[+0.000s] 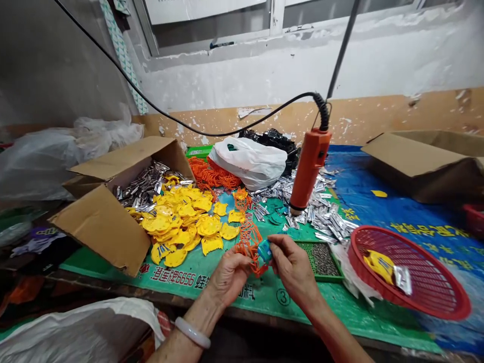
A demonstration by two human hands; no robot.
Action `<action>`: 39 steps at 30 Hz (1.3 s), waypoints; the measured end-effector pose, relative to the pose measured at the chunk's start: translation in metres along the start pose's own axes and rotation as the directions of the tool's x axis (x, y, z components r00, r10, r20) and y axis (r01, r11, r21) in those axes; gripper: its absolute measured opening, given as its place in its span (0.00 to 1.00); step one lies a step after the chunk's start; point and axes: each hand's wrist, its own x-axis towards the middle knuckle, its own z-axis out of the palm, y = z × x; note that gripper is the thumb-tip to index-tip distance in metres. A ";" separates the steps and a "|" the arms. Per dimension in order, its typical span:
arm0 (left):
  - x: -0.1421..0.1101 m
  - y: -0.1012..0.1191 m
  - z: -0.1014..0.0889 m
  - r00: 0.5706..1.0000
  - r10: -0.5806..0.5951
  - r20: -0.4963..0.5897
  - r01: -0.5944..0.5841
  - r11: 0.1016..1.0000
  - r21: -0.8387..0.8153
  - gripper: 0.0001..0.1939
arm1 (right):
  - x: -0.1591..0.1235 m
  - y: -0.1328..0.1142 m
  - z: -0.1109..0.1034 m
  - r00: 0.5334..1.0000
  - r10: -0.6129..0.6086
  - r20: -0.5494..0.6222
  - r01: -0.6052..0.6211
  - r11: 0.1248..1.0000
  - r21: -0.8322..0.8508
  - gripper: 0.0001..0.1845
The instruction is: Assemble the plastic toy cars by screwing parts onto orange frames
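My left hand (230, 275) and my right hand (293, 267) meet over the green table cover, both pinched on a small blue plastic piece (264, 250). An orange plastic strip (247, 237) runs up from under my fingers toward the pile of yellow plastic parts (185, 222). A white bangle (192, 333) sits on my left wrist. An orange electric screwdriver (308, 169) hangs on a coiled black cord just above and behind my hands.
An open cardboard box (109, 222) spills silver packets and yellow parts at left. Silver packets (321, 212) lie behind a green tray of small screws (321, 259). A red basket (412, 275) holds a yellow part at right. Another box (423, 161) stands far right.
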 end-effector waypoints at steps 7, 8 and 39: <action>-0.001 -0.009 -0.004 0.986 -0.110 -0.128 0.109 0.994 -0.014 0.09 | -0.009 0.011 0.000 0.977 -0.214 0.018 0.210 0.934 -0.290 0.14; 0.000 -0.011 -0.005 0.985 -0.115 -0.130 0.115 0.993 -0.011 0.08 | -0.011 0.013 0.002 0.972 -0.232 0.024 0.227 0.918 -0.326 0.15; -0.003 -0.027 -0.007 0.986 -0.088 -0.143 0.086 0.996 -0.018 0.11 | -0.024 0.005 -0.019 0.920 -0.199 0.337 0.340 0.834 -0.435 0.16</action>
